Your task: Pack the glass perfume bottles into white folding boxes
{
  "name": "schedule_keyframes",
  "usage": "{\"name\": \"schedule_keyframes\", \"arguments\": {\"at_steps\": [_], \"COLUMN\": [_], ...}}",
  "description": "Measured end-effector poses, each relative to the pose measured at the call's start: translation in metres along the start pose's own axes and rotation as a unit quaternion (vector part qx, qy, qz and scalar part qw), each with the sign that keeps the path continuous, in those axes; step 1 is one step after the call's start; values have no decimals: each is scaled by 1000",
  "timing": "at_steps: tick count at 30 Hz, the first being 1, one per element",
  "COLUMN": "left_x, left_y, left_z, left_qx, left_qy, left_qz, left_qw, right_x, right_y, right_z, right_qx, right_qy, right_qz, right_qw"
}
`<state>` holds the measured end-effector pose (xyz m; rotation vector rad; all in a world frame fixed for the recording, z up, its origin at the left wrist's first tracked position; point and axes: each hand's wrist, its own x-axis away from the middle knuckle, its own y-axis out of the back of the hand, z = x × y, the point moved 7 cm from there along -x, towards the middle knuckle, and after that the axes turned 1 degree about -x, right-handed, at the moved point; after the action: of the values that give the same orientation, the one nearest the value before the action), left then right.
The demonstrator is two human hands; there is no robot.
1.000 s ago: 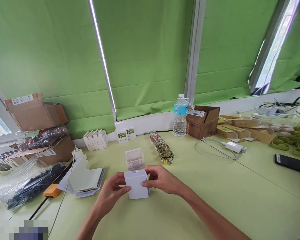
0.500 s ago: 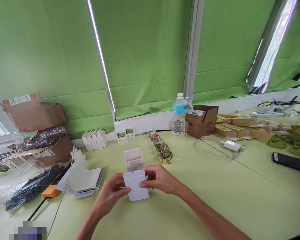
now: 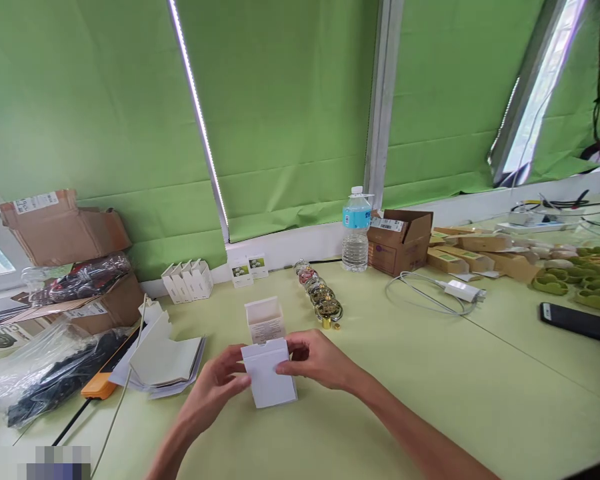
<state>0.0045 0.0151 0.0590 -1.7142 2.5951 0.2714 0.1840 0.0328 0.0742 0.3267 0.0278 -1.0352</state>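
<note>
A small white paper box (image 3: 269, 377) stands between the two hands, in the middle of the pale green table (image 3: 405, 400). The right hand (image 3: 313, 360) pinches its right side, thumb flat on the front and the other fingers tucked behind. The left hand (image 3: 217, 383) curves around the left edge with its fingers half open; I cannot tell if it grips the box or only touches it.

The front and one thin side show, so the folding into a box looks mostly done. I cannot see if its top is shut. Just behind it is a white paper box with small print (image 3: 265, 323), and its top is open, so closing that one seems left undone. The loose white paper sheets (image 3: 167, 363) on the left lie flat, not made into boxes.

Now the counting. One box is at the hands and one open box is behind. A row of thin white boxes (image 3: 187, 281) looks like four. There are two white cards with green pictures (image 3: 241, 273), one clear plastic bottle with a blue label (image 3: 356, 233) and one black phone (image 3: 583, 325). The shiny round metal rings (image 3: 317, 293) overlap too much to count.
</note>
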Motion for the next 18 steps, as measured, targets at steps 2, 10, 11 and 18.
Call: {"name": "schedule_keyframes", "arguments": {"at_steps": [2,10,11,18], "left_x": [-1,-20,-26,-50], "left_y": [16,27,23,2], "left_z": [-2,-30,-31,-24], "left_qx": [-18,-235,-244,-192], "left_qy": [-30,-126,-125,-107], "left_qz": [-87,-207,-193,-161], "left_qw": [996,941,942,962], "right_x": [1,0,0,4], "right_y": [3,56,62,73], "right_z": [4,16,16,14], "right_qx": [-25,-139,-151,-180], "right_qy": [1,46,54,57], "right_qz": [10,-137,-159,-216], "right_qw": [1000,980,974,958]}}
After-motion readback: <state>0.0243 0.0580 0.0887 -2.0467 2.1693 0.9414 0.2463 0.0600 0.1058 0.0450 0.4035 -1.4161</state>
